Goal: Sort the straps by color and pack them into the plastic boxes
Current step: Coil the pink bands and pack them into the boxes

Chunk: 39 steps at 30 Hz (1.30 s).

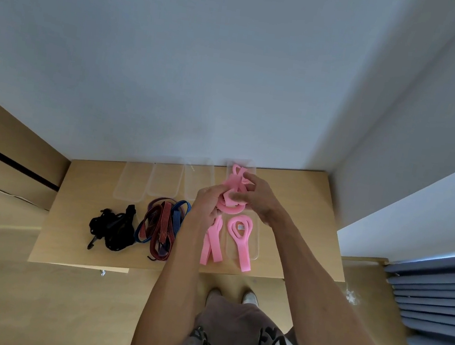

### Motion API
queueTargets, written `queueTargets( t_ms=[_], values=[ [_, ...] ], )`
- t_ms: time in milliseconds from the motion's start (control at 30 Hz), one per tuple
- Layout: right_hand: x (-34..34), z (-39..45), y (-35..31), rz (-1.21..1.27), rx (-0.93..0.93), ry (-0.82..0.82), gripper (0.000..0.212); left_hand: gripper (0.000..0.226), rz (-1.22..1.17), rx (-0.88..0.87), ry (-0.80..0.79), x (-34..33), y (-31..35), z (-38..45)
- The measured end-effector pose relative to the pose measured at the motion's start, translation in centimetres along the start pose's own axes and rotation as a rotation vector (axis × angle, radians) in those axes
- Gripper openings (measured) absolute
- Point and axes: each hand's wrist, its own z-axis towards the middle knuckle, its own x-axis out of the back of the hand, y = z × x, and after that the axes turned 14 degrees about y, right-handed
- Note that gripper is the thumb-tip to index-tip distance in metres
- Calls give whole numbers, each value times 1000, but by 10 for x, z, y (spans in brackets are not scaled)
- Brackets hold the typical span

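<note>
Both hands hold a bundle of pink straps (232, 191) above the rightmost clear plastic box (255, 245). My left hand (208, 201) grips the bundle's left side, and my right hand (258, 196) pinches it from the right. One looped pink strap (239, 239) lies in that box, its tail past the near rim. Another pink strap (211, 244) hangs down to the table below my left hand. Three clear boxes (164, 178) stand in a row at the back. A black strap pile (113, 228) and a tangle of red-striped and blue straps (163, 223) lie on the table to the left.
The small wooden table (300, 225) stands against a white wall (203, 82), with another wall close on the right. Wooden floor lies on the near side. A stack of grey-blue slats (439, 316) sits at the far right.
</note>
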Motion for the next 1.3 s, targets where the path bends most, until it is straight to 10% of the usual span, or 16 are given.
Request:
queueTargets(
  t_ms=[433,633,833,1067,1300],
  values=[
    [-7,-6,16,-121,176,309,22,11,182,15,54,-3,-4,-8],
    [-20,-11,29,-181,357,540,24,15,185,29,5,-4,3,-10],
    [-24,-12,30,-179,428,352,12,27,53,115,-43,-5,-1,-8],
    [-14,-6,31,97,68,137,62,14,85,-82,-19,3,-12,-9],
    [-16,0,42,190,56,328,9,33,93,-233,15,-6,-25,-7]
  ],
)
